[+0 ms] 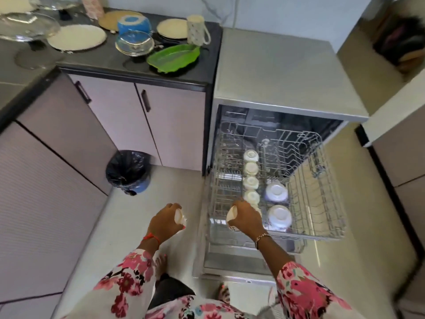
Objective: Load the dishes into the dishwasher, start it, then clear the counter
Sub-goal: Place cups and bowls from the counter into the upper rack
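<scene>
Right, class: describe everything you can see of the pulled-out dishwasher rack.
The rack is a grey wire basket, pulled out of the open dishwasher above its lowered door. Four small cream cups stand upside down in a row along its middle, two white bowls inverted beside them. The right hand, gripping another cup, is over its near left edge.

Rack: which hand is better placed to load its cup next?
Probably right: the right hand grips a cup at the rack, beside the cup row; the left hand holds the other cup over the floor.
</scene>
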